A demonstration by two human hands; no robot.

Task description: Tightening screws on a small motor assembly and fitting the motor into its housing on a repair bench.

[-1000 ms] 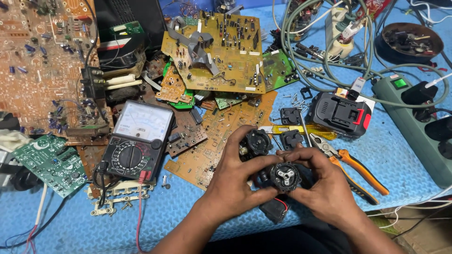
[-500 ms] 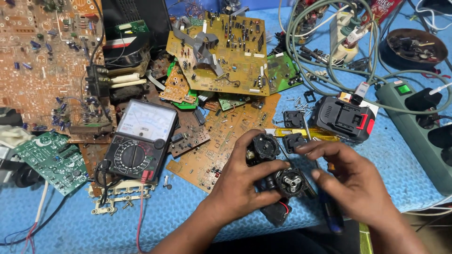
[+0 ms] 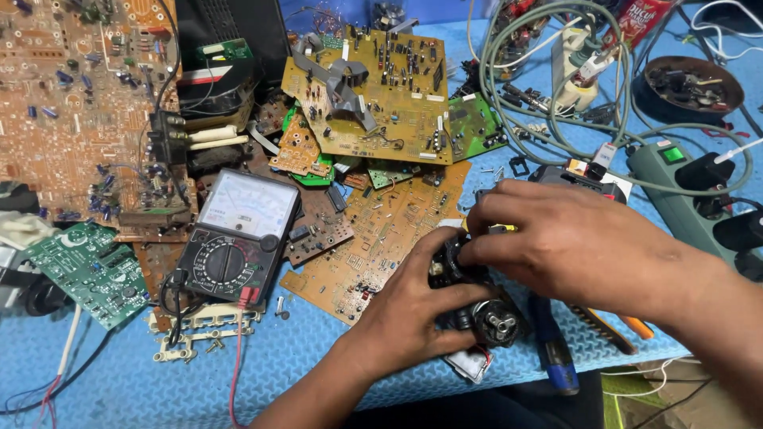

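My left hand (image 3: 413, 306) grips a small black motor assembly (image 3: 481, 314) low on the blue mat, its round end with a metal hub facing down and right. My right hand (image 3: 576, 238) reaches in from the right and closes its fingertips on the top black part of that assembly. A blue-handled screwdriver (image 3: 556, 357) lies just right of the motor. The right hand hides most of a black and red battery pack (image 3: 588, 173) behind it.
An analog multimeter (image 3: 238, 238) with red and black leads lies to the left. Several brown and green circuit boards (image 3: 381, 87) pile up behind. A green power strip (image 3: 699, 195), coiled grey cables (image 3: 548, 87) and a bowl of parts (image 3: 691, 83) fill the right.
My right hand has moved left over the motor assembly and now pinches its top part. The left hand keeps holding the assembly, turned so its hub faces lower right.
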